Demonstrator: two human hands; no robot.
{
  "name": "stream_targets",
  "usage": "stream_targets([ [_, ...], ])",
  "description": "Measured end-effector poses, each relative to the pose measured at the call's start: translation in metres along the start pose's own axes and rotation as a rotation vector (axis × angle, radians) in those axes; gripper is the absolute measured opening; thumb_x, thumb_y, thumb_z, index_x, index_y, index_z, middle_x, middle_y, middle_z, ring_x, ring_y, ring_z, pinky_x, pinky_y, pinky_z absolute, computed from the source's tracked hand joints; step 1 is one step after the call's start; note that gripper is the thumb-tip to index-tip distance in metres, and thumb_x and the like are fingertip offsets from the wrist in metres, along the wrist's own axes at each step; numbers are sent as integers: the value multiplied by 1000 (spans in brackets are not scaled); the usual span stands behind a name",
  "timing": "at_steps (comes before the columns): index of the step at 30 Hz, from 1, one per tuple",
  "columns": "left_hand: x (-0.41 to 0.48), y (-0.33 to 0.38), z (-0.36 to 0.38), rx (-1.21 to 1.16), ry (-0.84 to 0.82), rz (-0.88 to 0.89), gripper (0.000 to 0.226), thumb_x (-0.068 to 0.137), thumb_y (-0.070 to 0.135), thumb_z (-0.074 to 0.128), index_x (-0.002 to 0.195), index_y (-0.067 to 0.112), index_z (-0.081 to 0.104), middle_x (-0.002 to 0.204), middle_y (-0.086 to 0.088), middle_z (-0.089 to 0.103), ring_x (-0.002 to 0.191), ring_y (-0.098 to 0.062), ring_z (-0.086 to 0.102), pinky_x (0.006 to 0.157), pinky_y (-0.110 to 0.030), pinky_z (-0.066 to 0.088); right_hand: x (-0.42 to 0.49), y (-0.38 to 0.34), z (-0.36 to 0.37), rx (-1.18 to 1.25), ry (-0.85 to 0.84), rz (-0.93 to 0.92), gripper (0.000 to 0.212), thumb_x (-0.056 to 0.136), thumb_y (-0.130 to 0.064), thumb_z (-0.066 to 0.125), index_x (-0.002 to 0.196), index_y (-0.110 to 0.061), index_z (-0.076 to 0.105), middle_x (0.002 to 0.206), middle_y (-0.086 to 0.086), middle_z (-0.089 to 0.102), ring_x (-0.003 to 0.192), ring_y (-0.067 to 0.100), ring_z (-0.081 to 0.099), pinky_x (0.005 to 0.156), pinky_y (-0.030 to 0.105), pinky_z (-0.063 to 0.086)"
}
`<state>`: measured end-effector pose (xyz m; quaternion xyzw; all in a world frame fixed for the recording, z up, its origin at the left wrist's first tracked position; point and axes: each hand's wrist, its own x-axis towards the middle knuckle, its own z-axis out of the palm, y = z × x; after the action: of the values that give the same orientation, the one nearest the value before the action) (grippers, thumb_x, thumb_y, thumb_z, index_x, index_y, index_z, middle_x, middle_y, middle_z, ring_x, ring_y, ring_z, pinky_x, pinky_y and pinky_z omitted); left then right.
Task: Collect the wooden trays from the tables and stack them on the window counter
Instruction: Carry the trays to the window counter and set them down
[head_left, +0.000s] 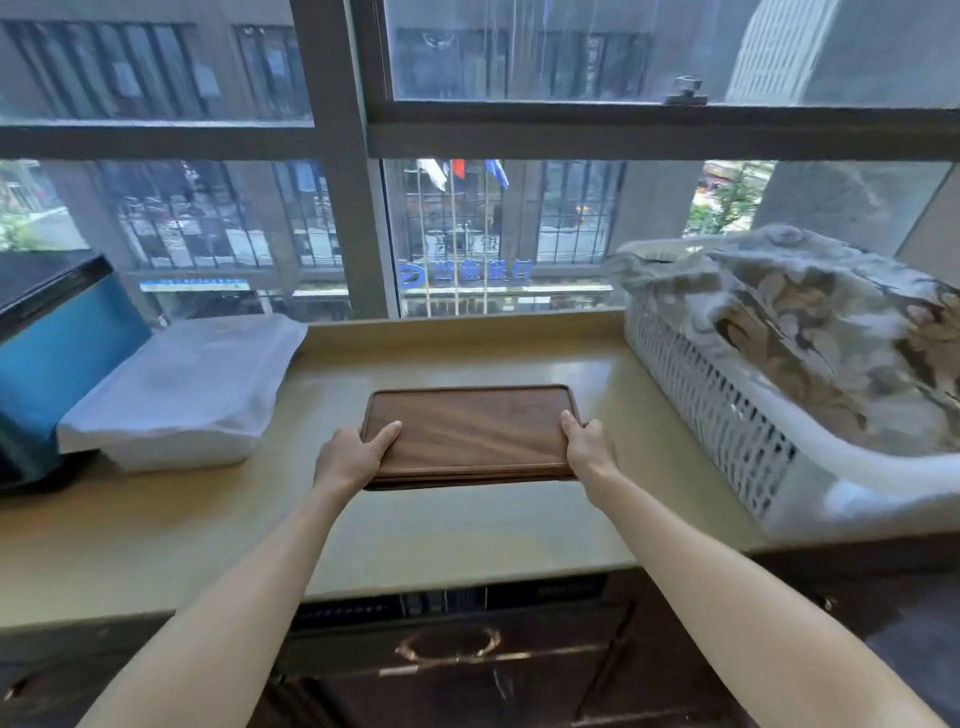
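A dark wooden tray (470, 428) lies level over the middle of the beige window counter (395, 530). At least one more tray edge shows beneath it along the near side; how many are stacked I cannot tell. My left hand (350, 454) grips the tray's near left corner, thumb on top. My right hand (587, 444) grips its near right edge the same way. Whether the tray rests on the counter or hovers just above it is unclear.
A white lidded box (182, 395) sits on the counter to the left, beside a blue appliance (57, 358). A white slatted basket (727, 415) holding patterned cloth stands at the right. The window is right behind. Dark cabinets with a ring handle (447, 647) lie below.
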<state>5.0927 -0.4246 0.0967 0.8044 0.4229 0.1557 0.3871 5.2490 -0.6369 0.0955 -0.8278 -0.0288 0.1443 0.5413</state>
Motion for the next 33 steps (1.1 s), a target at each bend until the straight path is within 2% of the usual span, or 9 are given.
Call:
stream_targets([
  [4, 58, 24, 33, 21, 25, -68, 54, 84, 52, 55, 100, 1, 65, 100, -20, 68, 98, -37, 60, 73, -36, 40, 81, -17, 10, -29, -45, 6, 31, 94, -35, 42, 89, -5, 45, 86, 8, 49, 85, 25, 46, 71, 29, 32],
  [7, 92, 27, 52, 43, 46, -143, 59, 85, 52, 54, 107, -2, 64, 105, -22, 67, 100, -37, 59, 73, -34, 39, 127, -22, 26, -49, -96, 25, 35, 95, -36, 41, 96, -1, 49, 93, 12, 50, 88, 26, 48, 73, 29, 33],
  [9, 109, 26, 61, 69, 42, -191, 62, 85, 53, 52, 108, -3, 63, 108, -23, 66, 102, -38, 59, 76, -36, 42, 148, -22, 39, -72, -131, 43, 42, 95, -36, 41, 107, 4, 51, 101, 16, 54, 98, 32, 53, 75, 30, 34],
  [12, 133, 20, 67, 72, 39, -249, 61, 86, 52, 52, 104, -5, 64, 107, -25, 66, 102, -39, 59, 80, -39, 45, 172, -21, 59, -109, -174, 68, 44, 95, -37, 39, 111, 3, 49, 117, 21, 57, 108, 33, 53, 79, 32, 36],
  [19, 189, 10, 76, 36, 24, -293, 53, 87, 48, 53, 111, 2, 64, 113, -20, 65, 106, -37, 58, 88, -39, 46, 214, -23, 97, -184, -213, 80, 46, 96, -37, 36, 111, 4, 50, 116, 21, 58, 108, 34, 53, 86, 36, 40],
  [23, 223, 7, 80, 10, 12, -328, 50, 88, 45, 53, 113, 4, 64, 117, -20, 64, 111, -38, 56, 91, -38, 44, 235, -27, 118, -221, -213, 74, 43, 97, -36, 36, 102, 3, 52, 112, 22, 59, 103, 33, 54, 73, 31, 33],
  [28, 255, 2, 79, 32, -23, -349, 52, 89, 46, 50, 121, 6, 59, 124, -18, 61, 116, -36, 54, 95, -37, 42, 254, -34, 139, -262, -212, 75, 35, 96, -36, 37, 90, -4, 49, 92, 14, 53, 103, 34, 54, 70, 29, 30],
  [30, 263, 0, 78, 35, -37, -359, 56, 88, 47, 50, 124, 5, 57, 127, -17, 60, 118, -36, 53, 97, -37, 42, 259, -35, 146, -281, -203, 78, 38, 96, -35, 37, 92, -1, 52, 95, 17, 56, 103, 34, 54, 70, 29, 30],
  [33, 274, -2, 77, 39, -53, -369, 60, 88, 49, 49, 127, 4, 54, 131, -16, 58, 121, -35, 51, 100, -38, 41, 264, -37, 153, -339, -175, 65, 46, 97, -35, 35, 104, 6, 56, 110, 25, 60, 104, 35, 54, 71, 29, 29],
])
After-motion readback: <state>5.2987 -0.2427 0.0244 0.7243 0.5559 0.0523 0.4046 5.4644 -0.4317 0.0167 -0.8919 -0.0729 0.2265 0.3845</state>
